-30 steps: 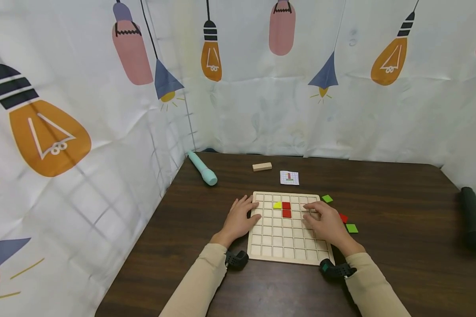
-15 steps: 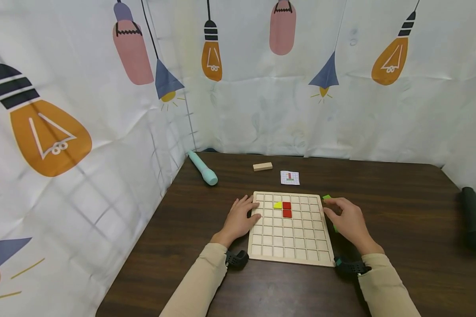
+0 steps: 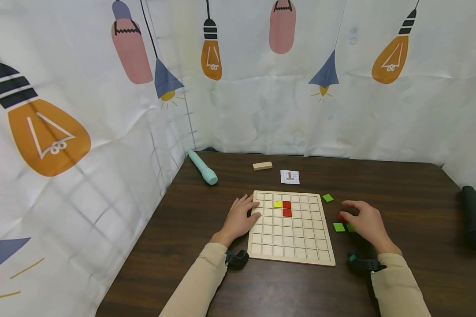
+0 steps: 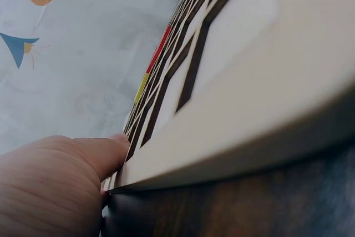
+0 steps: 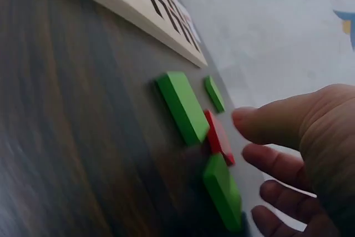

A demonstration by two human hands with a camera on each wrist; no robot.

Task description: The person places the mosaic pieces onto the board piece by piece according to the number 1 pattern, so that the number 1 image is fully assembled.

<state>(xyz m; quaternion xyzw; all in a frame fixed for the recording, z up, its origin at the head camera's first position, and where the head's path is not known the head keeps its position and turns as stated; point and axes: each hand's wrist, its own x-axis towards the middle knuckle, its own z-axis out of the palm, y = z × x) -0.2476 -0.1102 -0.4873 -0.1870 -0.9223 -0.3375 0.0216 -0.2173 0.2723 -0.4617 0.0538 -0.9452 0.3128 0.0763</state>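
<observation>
Nearest to the right hand (image 3: 368, 224): a red tile (image 5: 220, 140) on the tabletop (image 3: 412, 211), leftward, just off the tips of parted, empty fingers, perhaps touching the thumb, with green tiles (image 5: 183, 106) close by. Well apart: the left hand (image 3: 236, 222), relaxed at the board's (image 3: 288, 242) edge.

Left sleeve (image 3: 196, 281) and right sleeve (image 3: 400, 286): long, plain beige, lightly creased, ending at the wrist. Left wristband (image 3: 236, 259): black strap, rounded dark housing on the inner side. Right wristband (image 3: 366, 265): black, textured strap (holes or ribs, too small to tell), small green patch on housing. Left hand (image 3: 239, 220), right hand (image 3: 366, 223): bare.
</observation>
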